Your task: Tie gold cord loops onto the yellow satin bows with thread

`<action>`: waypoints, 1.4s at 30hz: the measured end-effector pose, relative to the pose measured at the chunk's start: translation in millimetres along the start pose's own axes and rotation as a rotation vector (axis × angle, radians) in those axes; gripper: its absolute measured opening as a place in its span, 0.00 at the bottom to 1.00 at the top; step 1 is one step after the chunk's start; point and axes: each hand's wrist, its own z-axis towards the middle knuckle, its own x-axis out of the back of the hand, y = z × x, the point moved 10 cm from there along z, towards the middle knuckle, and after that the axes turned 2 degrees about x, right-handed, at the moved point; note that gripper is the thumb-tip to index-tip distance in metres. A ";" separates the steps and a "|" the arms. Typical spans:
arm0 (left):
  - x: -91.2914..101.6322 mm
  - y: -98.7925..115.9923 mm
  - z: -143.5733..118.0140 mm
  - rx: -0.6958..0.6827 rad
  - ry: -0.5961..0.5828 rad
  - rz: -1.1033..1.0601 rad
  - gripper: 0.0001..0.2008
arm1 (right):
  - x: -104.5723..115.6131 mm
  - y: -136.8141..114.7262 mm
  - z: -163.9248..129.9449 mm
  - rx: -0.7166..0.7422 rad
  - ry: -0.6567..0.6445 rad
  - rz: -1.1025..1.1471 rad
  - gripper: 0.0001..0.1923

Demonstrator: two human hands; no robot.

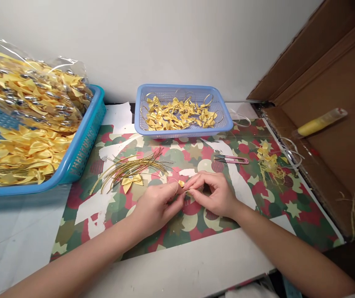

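Left hand (157,205) and right hand (214,194) meet fingertip to fingertip, both pinching one small yellow bow (181,183) — grip pressed together; bow centred between them. Loose gold wires (130,167) lie up-left of the pinch — nearer the left hand; long axes run roughly left-right.

Bows (132,181): satin ribbon, soft sheen. Cords (124,167): thin, metallic gold. 2 baskets (183,129), (81,151): blue perforated plastic, matt. Bag (25,82): clear glossy film. Mat (258,198): printed paper, worn white in patches. Box (335,136): brown corrugated cardboard, rough. Tabletop (196,265): smooth white
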 end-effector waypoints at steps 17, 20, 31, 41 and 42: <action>-16.4 -28.0 -3.8 0.371 -0.176 -0.372 0.09 | 0.2 -42.8 2.1 0.382 -0.118 -0.566 0.05; -23.8 -33.1 -8.4 0.451 -0.231 -0.493 0.10 | 3.3 -36.6 4.0 0.300 -0.106 -0.459 0.04; 0.0 2.2 0.8 0.029 -0.047 -0.014 0.08 | 2.8 -9.8 4.0 0.001 -0.085 -0.235 0.06; -4.0 0.7 -4.7 0.012 -0.022 0.182 0.12 | -0.5 -5.2 1.8 -0.007 -0.048 -0.261 0.07; -4.7 -0.8 -5.0 0.024 -0.029 0.187 0.12 | -0.6 -4.6 1.7 -0.009 -0.048 -0.263 0.07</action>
